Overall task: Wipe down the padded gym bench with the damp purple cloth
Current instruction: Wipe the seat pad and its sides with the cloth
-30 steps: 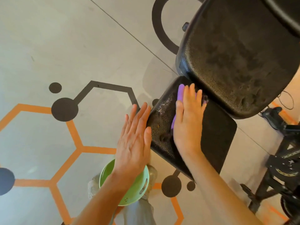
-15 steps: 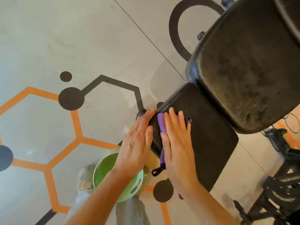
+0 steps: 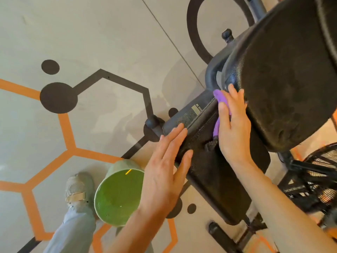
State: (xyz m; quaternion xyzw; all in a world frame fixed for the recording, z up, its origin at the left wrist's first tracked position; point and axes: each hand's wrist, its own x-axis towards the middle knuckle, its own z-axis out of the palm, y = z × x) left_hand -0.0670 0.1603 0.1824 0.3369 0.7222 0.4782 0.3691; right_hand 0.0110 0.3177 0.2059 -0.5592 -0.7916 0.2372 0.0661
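You are pressing the soft, limp purple cloth (image 3: 221, 99) under your flat, open right hand (image 3: 234, 125); your open left hand (image 3: 164, 168) is bracing the seat pad (image 3: 218, 176) edge.

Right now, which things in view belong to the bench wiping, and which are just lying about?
Part of the job:
- purple cloth, pressed flat under the right hand
- seat pad and back pad of the bench
- left hand, fingers straight against the seat pad's side
- green bucket, probably for wetting the cloth

Just lying about:
- fan on the floor
- warning label
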